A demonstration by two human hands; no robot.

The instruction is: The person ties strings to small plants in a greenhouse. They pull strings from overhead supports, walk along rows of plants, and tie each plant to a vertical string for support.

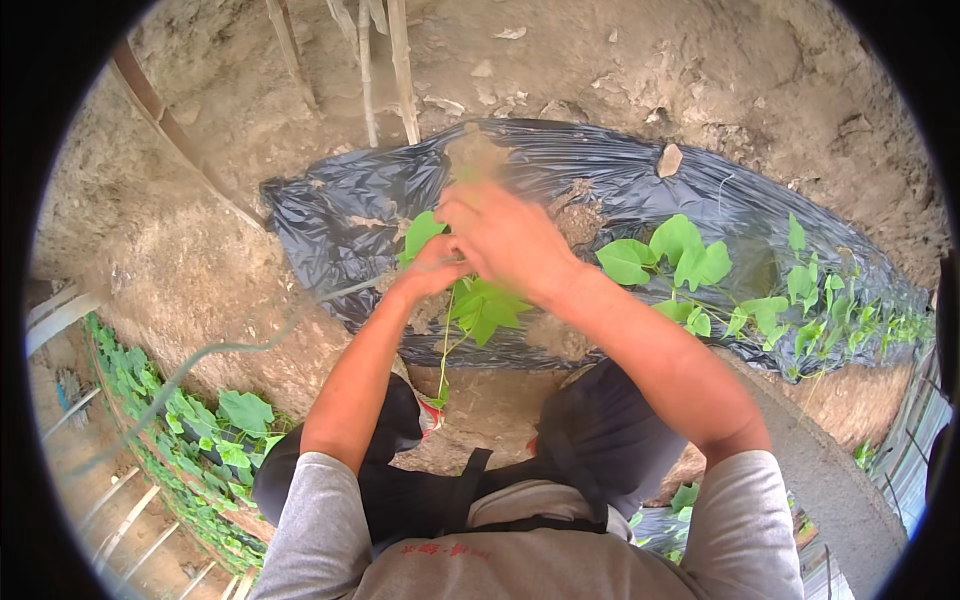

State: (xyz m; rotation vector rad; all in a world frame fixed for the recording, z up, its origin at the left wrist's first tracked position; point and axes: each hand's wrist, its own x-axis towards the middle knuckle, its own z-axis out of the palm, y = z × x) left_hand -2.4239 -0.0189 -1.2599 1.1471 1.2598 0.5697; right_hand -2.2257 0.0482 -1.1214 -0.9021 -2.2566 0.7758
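Note:
Over a young vine plant, my two hands meet close together. My left hand [435, 268] pinches at the end of a thin greenish cord [214, 348], which trails off to the lower left. My right hand [506, 236] is blurred by motion and overlaps the left fingertips; whatever its fingers hold is hidden. One green leaf [421, 234] of the vine shows just left of the hands, and a brighter leaf cluster [487, 309] hangs beneath them. A slender vine stem [444, 352] runs down toward my feet. Black plastic mulch film [337, 202] covers the soil around the plant.
Another leafy vine [675, 255] spreads across the film to the right. A stone [669, 160] weighs down the film's far edge. Wooden stakes [403, 71] stand at the upper left. A planted row [202, 427] lies lower left; a grey concrete strip [810, 457] curves at right.

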